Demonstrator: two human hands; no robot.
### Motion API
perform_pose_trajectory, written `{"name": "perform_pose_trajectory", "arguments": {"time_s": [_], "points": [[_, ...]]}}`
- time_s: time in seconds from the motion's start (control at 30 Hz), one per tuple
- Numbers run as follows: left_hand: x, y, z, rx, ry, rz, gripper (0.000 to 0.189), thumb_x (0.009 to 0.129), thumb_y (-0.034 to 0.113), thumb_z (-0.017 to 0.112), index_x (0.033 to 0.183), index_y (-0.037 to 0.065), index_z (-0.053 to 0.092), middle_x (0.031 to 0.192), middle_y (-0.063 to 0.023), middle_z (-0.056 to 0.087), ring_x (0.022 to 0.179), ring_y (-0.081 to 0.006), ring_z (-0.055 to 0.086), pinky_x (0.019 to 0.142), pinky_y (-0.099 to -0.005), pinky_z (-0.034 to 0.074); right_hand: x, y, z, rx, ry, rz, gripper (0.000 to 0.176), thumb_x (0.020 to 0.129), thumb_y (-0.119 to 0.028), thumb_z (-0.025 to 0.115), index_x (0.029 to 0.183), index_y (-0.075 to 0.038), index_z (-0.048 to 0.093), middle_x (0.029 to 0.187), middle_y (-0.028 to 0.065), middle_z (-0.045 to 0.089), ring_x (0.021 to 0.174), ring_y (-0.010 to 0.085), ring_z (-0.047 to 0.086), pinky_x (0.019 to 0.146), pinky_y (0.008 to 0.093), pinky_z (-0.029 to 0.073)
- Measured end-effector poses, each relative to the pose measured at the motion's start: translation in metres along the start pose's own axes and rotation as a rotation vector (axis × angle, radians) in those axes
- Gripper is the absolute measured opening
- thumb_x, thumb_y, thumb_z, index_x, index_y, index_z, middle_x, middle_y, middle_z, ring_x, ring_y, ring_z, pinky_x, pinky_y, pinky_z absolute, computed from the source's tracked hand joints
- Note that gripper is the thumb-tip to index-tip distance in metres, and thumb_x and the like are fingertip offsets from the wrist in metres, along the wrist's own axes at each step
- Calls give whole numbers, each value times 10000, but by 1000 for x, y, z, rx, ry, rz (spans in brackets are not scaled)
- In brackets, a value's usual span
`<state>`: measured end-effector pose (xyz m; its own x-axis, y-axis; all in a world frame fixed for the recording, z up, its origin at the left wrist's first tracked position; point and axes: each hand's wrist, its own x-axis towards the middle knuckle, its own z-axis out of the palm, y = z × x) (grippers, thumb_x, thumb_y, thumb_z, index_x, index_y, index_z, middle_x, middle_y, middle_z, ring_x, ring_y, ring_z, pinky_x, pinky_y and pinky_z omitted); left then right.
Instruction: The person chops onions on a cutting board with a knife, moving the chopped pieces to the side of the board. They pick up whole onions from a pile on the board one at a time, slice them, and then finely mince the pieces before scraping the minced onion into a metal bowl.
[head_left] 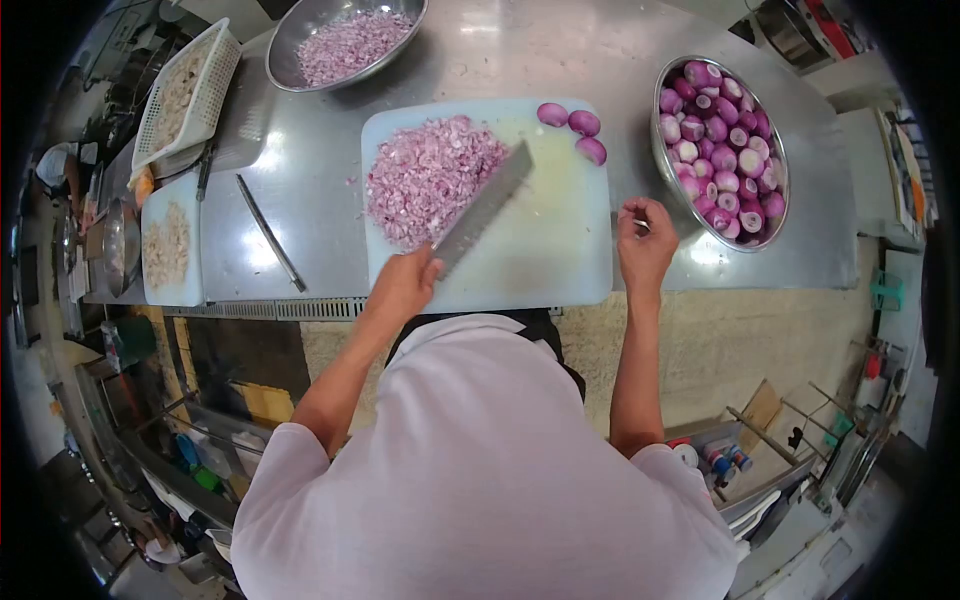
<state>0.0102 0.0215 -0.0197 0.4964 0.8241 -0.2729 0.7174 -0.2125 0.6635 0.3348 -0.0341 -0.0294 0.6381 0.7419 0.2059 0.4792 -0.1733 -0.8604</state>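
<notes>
My left hand is closed round the handle of a cleaver. Its wide blade slants up to the right over a white cutting board, along the edge of a heap of chopped purple onion. Beyond the board's right edge, my right hand is held with curled fingers above the metal table; a small shiny thing shows between them, too small to name. Three peeled purple onions lie at the board's upper right corner. A steel bowl of whole peeled onions stands right of my right hand.
A steel bowl of chopped onion stands behind the board. A metal rod lies to the left, near a smaller board with pale chopped food, a knife and a white basket. Another person is at far left.
</notes>
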Motion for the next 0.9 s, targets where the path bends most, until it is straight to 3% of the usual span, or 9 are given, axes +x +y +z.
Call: {"name": "perform_pose_trajectory", "arguments": {"time_s": [0.03,0.17,0.3,0.37,0.5,0.7,0.77,0.83,0.9], "points": [[1,0,-6,56,53,-79,157,945,131,560,945,-25,575,683,-277,596,690,-495,585,594,-550,426,3,-1,3,-29,-30,-27,172,808,63,624,955,-6,680,951,107,685,826,206,685,665,279,553],[-14,20,6,43,67,11,179,937,121,565,1038,-21,602,660,-267,597,645,-490,589,586,-555,442,27,10,21,-96,-50,-177,236,794,44,630,1011,-26,693,1006,132,681,862,256,683,669,301,560],[-20,38,15,-81,-147,45,199,925,125,576,1066,-11,610,723,-278,618,719,-479,614,653,-564,464,65,38,50,-165,-72,-197,254,795,19,641,1037,-33,699,1023,157,682,874,295,683,682,334,566],[-15,18,22,-72,-106,39,196,923,132,584,1058,-6,616,746,-281,622,745,-477,613,671,-564,456,78,62,63,-284,-80,-369,254,798,7,649,1042,-38,702,1053,176,680,881,314,685,718,368,567],[0,-1,-6,51,115,-116,171,924,138,599,931,-31,573,712,-282,597,736,-496,592,622,-546,439,70,48,71,-255,-114,-288,249,788,18,654,1026,-31,706,1023,181,690,855,324,692,750,386,559],[-13,23,-11,-34,18,-40,239,954,161,574,1119,-10,595,702,-278,604,721,-487,599,643,-550,444,1,6,89,-12,-392,-142,215,757,32,671,965,-14,706,923,172,683,798,333,679,736,397,541],[-14,21,-1,-67,-16,-88,359,989,224,546,1285,22,565,678,-264,598,669,-453,608,620,-497,447,-9,-4,89,-91,-451,-179,209,771,23,673,975,-16,696,940,157,679,825,322,680,735,388,553],[-14,24,-1,-44,-19,-90,340,1003,224,515,1266,17,573,672,-259,604,663,-452,608,630,-501,449,-16,-18,91,-166,-518,-214,203,784,14,674,985,-17,686,958,142,674,851,311,681,734,379,564],[-14,29,-5,-30,-34,-79,332,1005,207,509,1267,15,573,661,-265,593,645,-455,602,622,-503,447,-18,-30,91,-193,-467,-309,136,794,-9,612,910,-29,681,887,134,614,865,335,595,749,455,506]]}}
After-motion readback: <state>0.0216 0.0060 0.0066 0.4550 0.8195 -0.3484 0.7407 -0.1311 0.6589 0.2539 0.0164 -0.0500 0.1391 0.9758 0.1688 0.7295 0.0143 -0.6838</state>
